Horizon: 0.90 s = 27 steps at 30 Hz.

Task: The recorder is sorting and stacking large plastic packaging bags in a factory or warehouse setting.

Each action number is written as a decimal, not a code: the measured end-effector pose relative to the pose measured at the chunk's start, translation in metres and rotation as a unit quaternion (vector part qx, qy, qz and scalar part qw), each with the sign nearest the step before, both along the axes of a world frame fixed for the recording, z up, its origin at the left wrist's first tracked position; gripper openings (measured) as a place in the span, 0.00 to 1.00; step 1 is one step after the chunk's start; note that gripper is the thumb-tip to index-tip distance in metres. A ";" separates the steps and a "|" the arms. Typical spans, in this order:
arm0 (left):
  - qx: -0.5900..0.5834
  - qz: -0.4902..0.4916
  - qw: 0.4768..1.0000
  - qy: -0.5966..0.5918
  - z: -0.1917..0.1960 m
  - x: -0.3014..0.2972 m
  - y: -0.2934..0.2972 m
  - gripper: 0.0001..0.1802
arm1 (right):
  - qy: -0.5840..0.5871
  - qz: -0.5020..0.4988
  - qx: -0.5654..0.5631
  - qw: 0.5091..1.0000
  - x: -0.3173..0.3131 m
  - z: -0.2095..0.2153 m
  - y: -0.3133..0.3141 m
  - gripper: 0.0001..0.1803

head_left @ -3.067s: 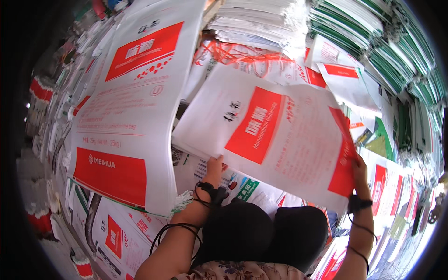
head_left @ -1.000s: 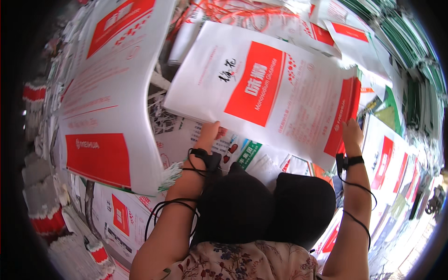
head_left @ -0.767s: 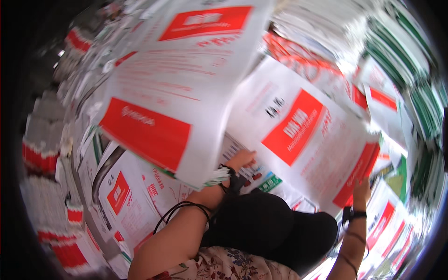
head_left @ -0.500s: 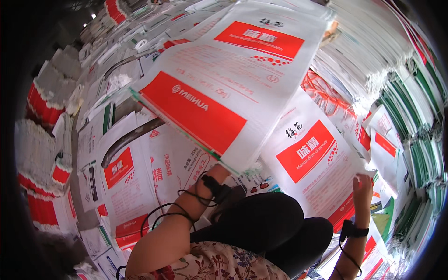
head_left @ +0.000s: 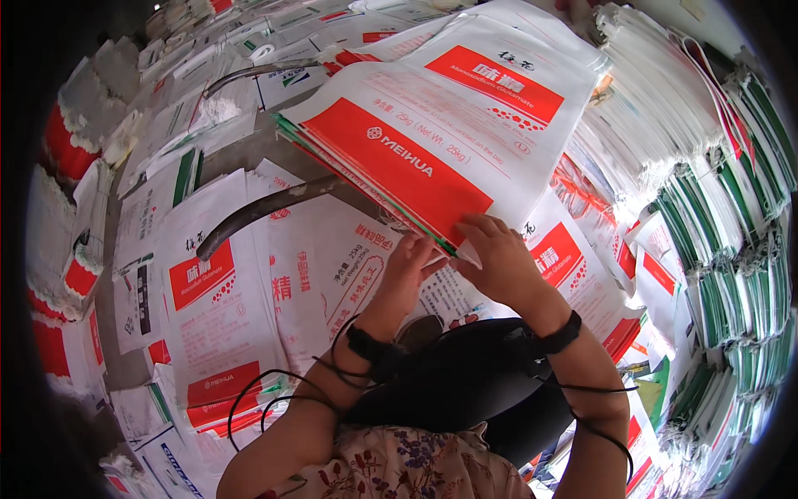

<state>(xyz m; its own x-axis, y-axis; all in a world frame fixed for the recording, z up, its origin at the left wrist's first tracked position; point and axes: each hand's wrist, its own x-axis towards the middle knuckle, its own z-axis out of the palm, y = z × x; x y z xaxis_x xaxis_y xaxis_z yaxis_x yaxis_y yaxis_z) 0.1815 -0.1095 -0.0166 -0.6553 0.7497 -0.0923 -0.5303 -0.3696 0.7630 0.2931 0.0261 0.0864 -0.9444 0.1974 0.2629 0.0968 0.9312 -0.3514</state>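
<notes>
Far left: bundled stacks of red-and-white woven sacks [head_left: 66, 141] along the dark edge, folded ends showing. Next to them, flat white sacks with red panels [head_left: 208, 308] spread side by side, overlapping, printed faces up. Across these, a curved grey metal bar [head_left: 274, 204] running from lower left up toward the middle, partly under the raised pile.

In the middle: left hand [head_left: 409, 268], black band at the wrist, fingers curled up against the lower edge of a thick pile of white sacks with a broad red band [head_left: 440, 125]; grip narrow, fingertips touching the pile's underside near its corner. Just beside it, right hand [head_left: 499, 262], also with a black wrist band, thumb on top and fingers underneath, pinching the pile's near corner; grip closed on the sack edges. Pile itself tilted, its near corner lifted off the sacks below, far end resting further back toward the top of the view. Thin black cables [head_left: 274, 399] looping from the left wrist toward the body.

Right: tall stacks of folded sacks with green-and-white edges [head_left: 731, 249], packed close together.
</notes>
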 end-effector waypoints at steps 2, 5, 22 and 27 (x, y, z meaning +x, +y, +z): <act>0.022 -0.033 0.999 -0.010 0.002 0.001 0.003 0.23 | -0.009 -0.002 0.013 1.000 -0.004 0.001 -0.004 0.23; 0.068 -0.016 0.996 -0.055 0.002 0.003 0.002 0.24 | -0.030 0.002 0.002 1.000 -0.006 0.003 -0.003 0.23; 0.063 -0.030 0.995 -0.068 0.004 -0.001 0.009 0.28 | 0.258 -0.017 0.057 0.964 -0.016 0.078 0.038 0.31; 0.043 -0.040 0.996 -0.068 0.006 -0.002 0.003 0.26 | 0.142 0.006 0.298 0.944 0.000 0.075 0.003 0.29</act>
<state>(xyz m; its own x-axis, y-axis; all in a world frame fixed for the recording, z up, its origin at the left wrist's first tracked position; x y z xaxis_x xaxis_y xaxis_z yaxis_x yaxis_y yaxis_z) 0.1791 -0.1062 -0.0105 -0.5792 0.8079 -0.1088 -0.6564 -0.3830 0.6500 0.2934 0.0293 0.1619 -0.8208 -0.0766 0.5660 0.0650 0.9720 0.2258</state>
